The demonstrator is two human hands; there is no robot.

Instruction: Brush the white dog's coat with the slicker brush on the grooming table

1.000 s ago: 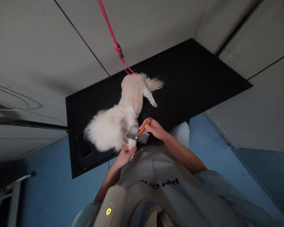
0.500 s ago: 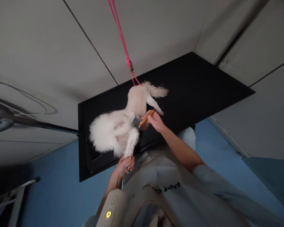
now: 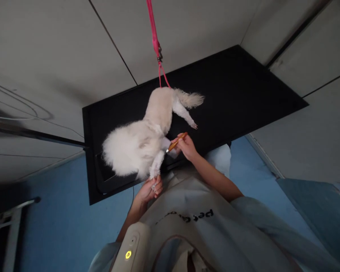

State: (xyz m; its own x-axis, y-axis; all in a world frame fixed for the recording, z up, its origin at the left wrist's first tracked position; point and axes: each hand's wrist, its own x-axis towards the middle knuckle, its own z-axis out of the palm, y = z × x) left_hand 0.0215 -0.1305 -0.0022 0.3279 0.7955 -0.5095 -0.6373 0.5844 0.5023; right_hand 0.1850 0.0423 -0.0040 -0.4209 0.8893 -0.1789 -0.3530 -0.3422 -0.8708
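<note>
Left hand [image 3: 150, 190] gripping foreleg [image 3: 157, 164], dog [image 3: 146, 136] beyond

Grey wall panels [image 3: 59, 45] filled the background, dark seams between them. At left, thin cables [image 3: 19, 118] looped near the wall; a dark bar [image 3: 39, 135] slanted across just below. Floor [image 3: 59, 215] was blue, with a pale skirting strip [image 3: 265, 155] at right. White metal frame [image 3: 14, 230] stood lower left, cut off by the view edge. Teal panel [image 3: 303, 204] sat lower right, couldn't ID. Bottom, left of center: pale device [image 3: 134, 241], yellow ring light [image 3: 128, 254] on.
</note>
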